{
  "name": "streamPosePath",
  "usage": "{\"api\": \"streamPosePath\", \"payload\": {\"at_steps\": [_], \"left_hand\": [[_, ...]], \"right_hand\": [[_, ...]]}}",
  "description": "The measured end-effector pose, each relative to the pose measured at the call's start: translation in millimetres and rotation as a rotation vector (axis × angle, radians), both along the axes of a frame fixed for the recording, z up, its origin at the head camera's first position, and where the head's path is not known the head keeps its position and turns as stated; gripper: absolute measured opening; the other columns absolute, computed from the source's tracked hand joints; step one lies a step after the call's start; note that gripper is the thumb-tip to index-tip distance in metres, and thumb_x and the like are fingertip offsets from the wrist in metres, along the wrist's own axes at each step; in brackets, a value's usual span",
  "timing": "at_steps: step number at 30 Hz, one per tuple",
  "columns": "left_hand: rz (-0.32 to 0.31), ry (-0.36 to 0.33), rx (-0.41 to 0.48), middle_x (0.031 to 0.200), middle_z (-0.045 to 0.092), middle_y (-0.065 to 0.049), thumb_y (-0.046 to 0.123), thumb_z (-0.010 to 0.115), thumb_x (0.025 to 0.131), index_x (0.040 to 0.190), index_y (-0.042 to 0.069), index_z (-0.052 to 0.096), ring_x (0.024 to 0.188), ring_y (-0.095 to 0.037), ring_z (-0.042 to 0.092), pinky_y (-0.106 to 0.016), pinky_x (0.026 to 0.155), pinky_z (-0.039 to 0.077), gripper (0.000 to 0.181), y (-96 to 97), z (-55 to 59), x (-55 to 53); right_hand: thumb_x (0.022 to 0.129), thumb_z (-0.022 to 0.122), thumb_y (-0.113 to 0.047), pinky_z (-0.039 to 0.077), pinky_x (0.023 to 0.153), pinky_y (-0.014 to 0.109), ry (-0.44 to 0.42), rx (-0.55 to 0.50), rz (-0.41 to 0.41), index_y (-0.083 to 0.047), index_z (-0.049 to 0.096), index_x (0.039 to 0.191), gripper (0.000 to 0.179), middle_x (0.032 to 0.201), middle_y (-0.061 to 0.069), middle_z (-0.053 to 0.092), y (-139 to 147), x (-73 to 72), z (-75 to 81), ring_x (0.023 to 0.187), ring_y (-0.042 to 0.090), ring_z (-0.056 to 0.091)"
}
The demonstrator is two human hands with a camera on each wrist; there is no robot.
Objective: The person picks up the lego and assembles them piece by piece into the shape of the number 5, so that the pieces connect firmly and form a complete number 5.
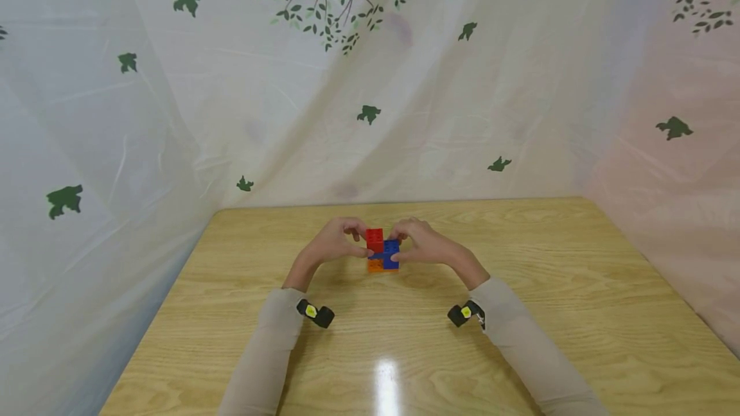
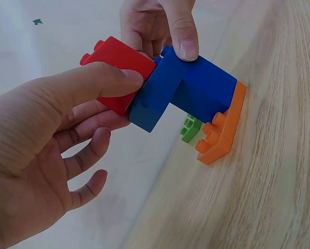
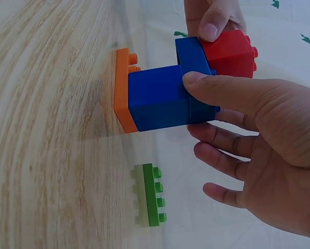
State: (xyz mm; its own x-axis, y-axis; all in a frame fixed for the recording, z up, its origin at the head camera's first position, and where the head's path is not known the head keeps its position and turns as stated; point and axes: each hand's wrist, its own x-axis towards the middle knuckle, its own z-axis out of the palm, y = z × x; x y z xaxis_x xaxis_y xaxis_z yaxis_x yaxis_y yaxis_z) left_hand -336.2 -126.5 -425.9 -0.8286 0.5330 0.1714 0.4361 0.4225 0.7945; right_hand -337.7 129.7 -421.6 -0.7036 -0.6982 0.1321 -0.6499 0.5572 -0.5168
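A small stack of toy building bricks stands on the table. At its base is a flat orange brick [image 1: 376, 266]. On that sits a lower blue brick [image 3: 157, 96], with a thinner upper blue brick [image 2: 157, 88] across its top, overhanging to the left. A red brick [image 1: 374, 237] is on the overhanging end. My left hand [image 1: 336, 240] pinches the red brick between thumb and fingers. My right hand [image 1: 429, 244] grips the upper blue brick, its thumb pressed near the seam with the lower one.
A flat green brick [image 3: 152, 195] lies on the wooden table [image 1: 370, 320], beyond the stack; the head view does not show it. Behind the table hangs a pale curtain [image 1: 289, 114] with leaf prints.
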Motion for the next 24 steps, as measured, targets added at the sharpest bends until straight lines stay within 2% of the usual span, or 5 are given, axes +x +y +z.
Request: {"api": "streamPosePath", "payload": {"at_steps": [11, 15, 18, 24], "left_hand": [[-0.005, 0.007, 0.017, 0.099, 0.074, -0.011, 0.012, 0.087, 0.079, 0.100, 0.005, 0.076, 0.092, -0.027, 0.062, -0.058, 0.093, 0.049, 0.024, 0.2, 0.9, 0.9], [0.019, 0.016, -0.005, 0.098, 0.075, -0.008, 0.015, 0.088, 0.078, 0.100, 0.007, 0.078, 0.090, -0.022, 0.062, -0.046, 0.088, 0.052, 0.025, 0.5, 2.3, 1.7], [0.035, 0.020, -0.015, 0.096, 0.075, -0.006, 0.016, 0.089, 0.078, 0.099, 0.008, 0.079, 0.089, -0.021, 0.062, -0.035, 0.082, 0.050, 0.025, 0.7, 2.6, 2.1], [0.041, 0.017, -0.021, 0.093, 0.074, -0.006, 0.017, 0.089, 0.078, 0.097, 0.008, 0.081, 0.087, -0.020, 0.060, -0.032, 0.078, 0.047, 0.023, 1.0, 1.8, 2.7]], "right_hand": [[0.088, 0.080, -0.017, 0.041, 0.096, 0.051, 0.008, -0.008, 0.010, -0.006, 0.068, 0.106, 0.024, 0.104, 0.007, 0.070, 0.1, 1.2, 1.4, 0.103, 0.028, 0.060], [0.088, 0.080, -0.017, 0.040, 0.097, 0.051, 0.005, -0.005, 0.007, -0.006, 0.068, 0.106, 0.025, 0.105, 0.007, 0.071, 0.0, 1.2, 1.8, 0.103, 0.027, 0.060], [0.089, 0.080, -0.018, 0.039, 0.097, 0.052, 0.002, -0.003, 0.009, -0.006, 0.068, 0.107, 0.025, 0.105, 0.007, 0.070, 0.1, 1.3, 1.6, 0.103, 0.028, 0.059], [0.090, 0.079, -0.018, 0.039, 0.098, 0.053, -0.013, -0.002, 0.015, -0.006, 0.067, 0.108, 0.025, 0.105, 0.007, 0.070, 0.5, 1.0, 0.8, 0.104, 0.030, 0.059]]}}
